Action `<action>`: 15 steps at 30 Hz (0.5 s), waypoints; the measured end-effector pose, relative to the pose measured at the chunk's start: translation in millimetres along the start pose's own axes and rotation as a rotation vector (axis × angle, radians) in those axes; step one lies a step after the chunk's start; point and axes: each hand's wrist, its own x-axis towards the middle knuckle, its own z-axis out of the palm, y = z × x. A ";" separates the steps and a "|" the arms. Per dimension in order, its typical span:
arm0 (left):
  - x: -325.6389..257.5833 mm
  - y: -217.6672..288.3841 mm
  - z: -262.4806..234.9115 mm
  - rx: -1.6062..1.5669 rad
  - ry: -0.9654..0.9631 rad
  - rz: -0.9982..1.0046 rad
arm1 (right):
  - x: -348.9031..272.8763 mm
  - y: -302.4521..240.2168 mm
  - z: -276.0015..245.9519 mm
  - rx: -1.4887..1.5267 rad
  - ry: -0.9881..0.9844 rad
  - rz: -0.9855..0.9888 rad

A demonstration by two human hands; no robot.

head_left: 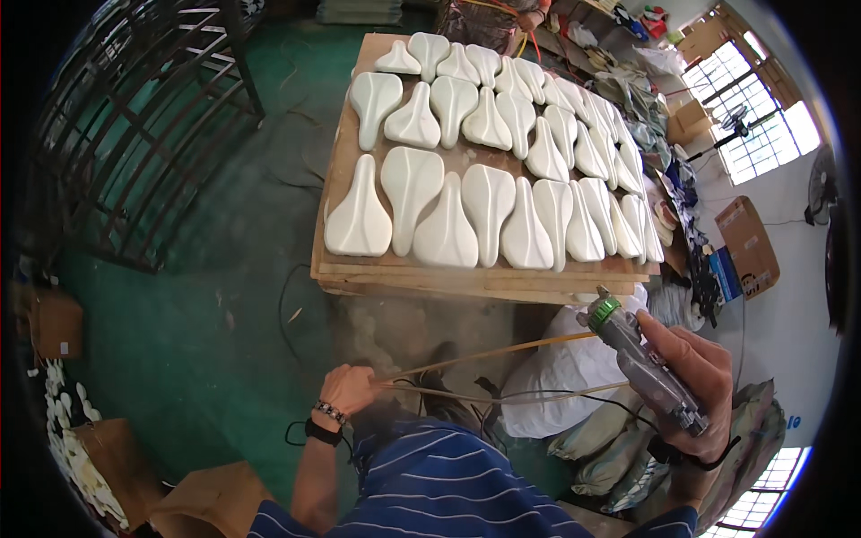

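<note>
In my right hand (704,368) is a grey spray gun (647,359) with a green ring near its nozzle, tilted up toward the board. My left hand (351,389) is closed around the hoses (484,352), a yellowish one and a paler one, which stretch across in front of me to the gun. Beyond both hands, rows of white bicycle saddle pads (414,193) lie on a brown board (395,275) stacked on others. Neither hand touches the pads.
A dark metal rack (143,134) stands at the left. Cardboard boxes (211,502) and loose white pieces are at the lower left. White and grey sacks (547,394) sit by my right arm. Another person (484,22) is at the far edge. A thin dark cable (285,305) crosses the green floor.
</note>
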 end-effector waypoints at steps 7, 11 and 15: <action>4.9 10.1 3.8 0.063 -0.020 0.000 | -0.2 8.9 -3.8 0.038 -0.082 -0.022; 6.2 13.8 4.3 0.045 -0.036 0.022 | -3.9 15.9 -0.5 0.000 0.024 -0.006; 9.3 18.2 6.2 0.044 -0.045 0.026 | -16.2 15.6 -2.4 0.002 -0.011 0.017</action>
